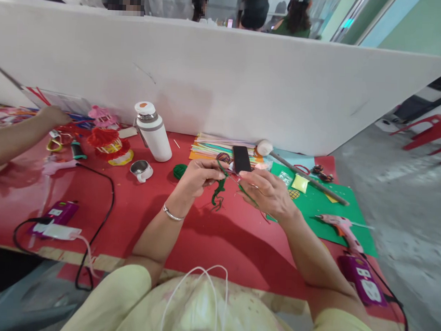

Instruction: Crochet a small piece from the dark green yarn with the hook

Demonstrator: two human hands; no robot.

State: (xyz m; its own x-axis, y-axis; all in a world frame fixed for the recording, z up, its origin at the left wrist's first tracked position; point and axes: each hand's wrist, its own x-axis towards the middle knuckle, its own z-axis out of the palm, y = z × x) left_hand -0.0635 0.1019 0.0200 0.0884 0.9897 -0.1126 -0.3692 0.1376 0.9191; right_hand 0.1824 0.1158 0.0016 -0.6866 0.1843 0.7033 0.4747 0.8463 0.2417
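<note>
While our left hand [200, 177] and right hand [268, 192] are close but apart over the red table [203, 247], a green yarn piece [218, 188] hangs between them.
Nearest to us is our yellow shirt [129, 297]; at right we see a purple power box [363, 281] and, just beyond it, a pink glue gun [337, 221], partly on a green sheet [306, 202]. Our left hand pinches the yarn piece with its fingers; our right hand is curled on a thin green strand [247, 193], and we cannot tell if this is yarn or tool. Just beside the left hand lies a green yarn ball [180, 171], with a steel cup [141, 171] to its left; beyond our hands is a black phone [241, 159]. Farther, we see a white bottle [154, 136], a co-worker's hand [54, 116] at far left, and lastly a white panel [223, 83].
</note>
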